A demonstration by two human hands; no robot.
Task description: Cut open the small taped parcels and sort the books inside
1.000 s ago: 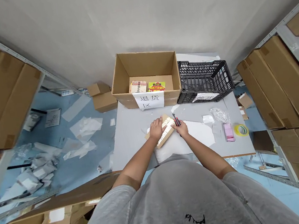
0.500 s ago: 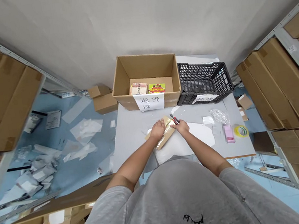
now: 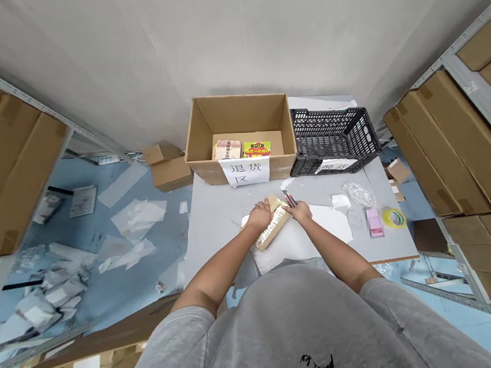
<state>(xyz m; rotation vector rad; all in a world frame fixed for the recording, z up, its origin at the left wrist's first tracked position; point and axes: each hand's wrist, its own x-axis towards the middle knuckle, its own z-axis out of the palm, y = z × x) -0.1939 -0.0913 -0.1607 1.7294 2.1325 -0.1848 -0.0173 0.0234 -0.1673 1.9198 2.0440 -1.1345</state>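
Note:
My left hand (image 3: pixel 259 215) presses on a flat cardboard package (image 3: pixel 271 230) with a gold, ribbed strip along its face. My right hand (image 3: pixel 298 212) grips a red and black box cutter (image 3: pixel 289 199), its tip close to the package's upper end. Under the package lies a white padded sheet (image 3: pixel 320 225), on a grey table (image 3: pixel 216 231). Whether the blade touches the package is too small to tell.
A cardboard box (image 3: pixel 235 115) with a paper sign (image 3: pixel 245 171) holds two bright packets. Beside it stands a black plastic crate (image 3: pixel 334 134). Bubble wrap (image 3: pixel 360 194), a pink item (image 3: pixel 374 223) and yellow tape (image 3: pixel 394 218) lie right. Shelved cartons flank me; wrappers litter the floor.
The box cutter has shifted slightly at the package's upper end, and my hands stay on the package. The whole scene sits a little lower in view.

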